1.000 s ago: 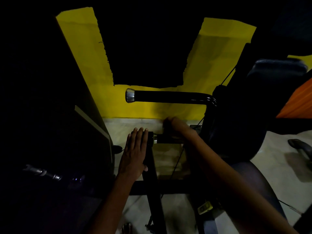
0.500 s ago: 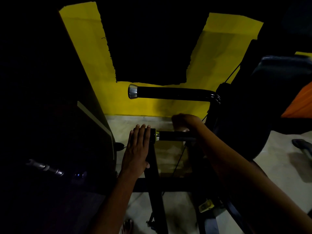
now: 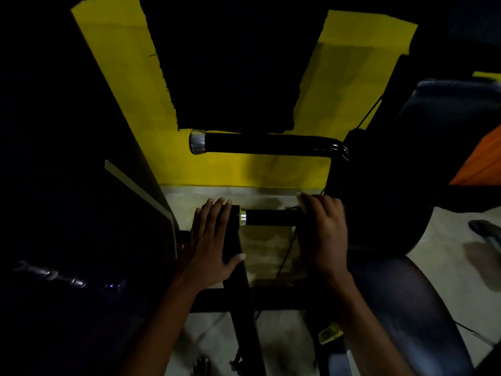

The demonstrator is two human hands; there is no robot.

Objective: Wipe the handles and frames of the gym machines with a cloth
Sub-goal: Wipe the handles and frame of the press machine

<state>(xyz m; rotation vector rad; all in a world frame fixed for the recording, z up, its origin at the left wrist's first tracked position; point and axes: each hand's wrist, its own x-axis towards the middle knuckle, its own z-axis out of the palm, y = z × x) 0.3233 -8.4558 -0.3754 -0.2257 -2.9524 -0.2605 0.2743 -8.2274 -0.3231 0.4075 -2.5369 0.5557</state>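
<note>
A short black lower handle with a chrome ring juts from a black frame post. My left hand rests flat on the top of that post, fingers straight. My right hand lies blurred over the handle's right end, fingers curled down over it. A pale edge of what looks like the cloth shows at its fingertips; the rest is hidden under the hand. A longer black upper handle with a chrome cap runs above, untouched.
The room is very dim. A dark padded part of the machine bulges at the right. A dark panel fills the left. A yellow wall stands behind, pale floor below. A thin cable hangs under the handle.
My right hand has slid to the right along the lower handle, toward the machine's padded part. My left hand has stayed flat on the post.
</note>
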